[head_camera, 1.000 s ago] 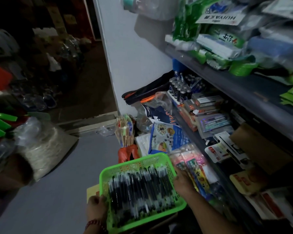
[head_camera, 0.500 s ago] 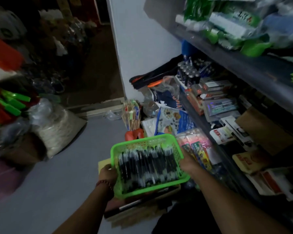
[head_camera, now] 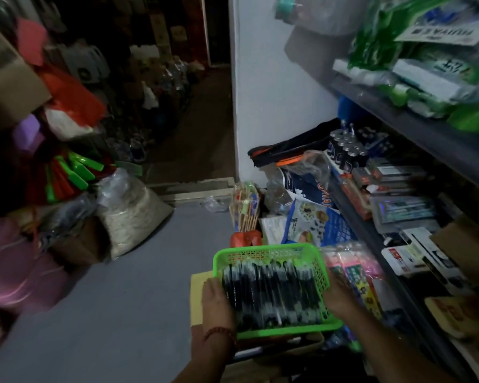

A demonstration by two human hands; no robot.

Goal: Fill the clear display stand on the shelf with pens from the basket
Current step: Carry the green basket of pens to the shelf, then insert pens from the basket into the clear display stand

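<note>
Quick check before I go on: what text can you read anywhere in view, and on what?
"HUIYA", upside down, on the white label of a green pack.
Blue bag: white letters, cut off and blurred.
Shelf boxes: print too small.

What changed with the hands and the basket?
The left hand slid from the near corner of the green basket along its left side, fingers now reaching over the pens. The right hand still holds the right side; pens stay inside.
</note>
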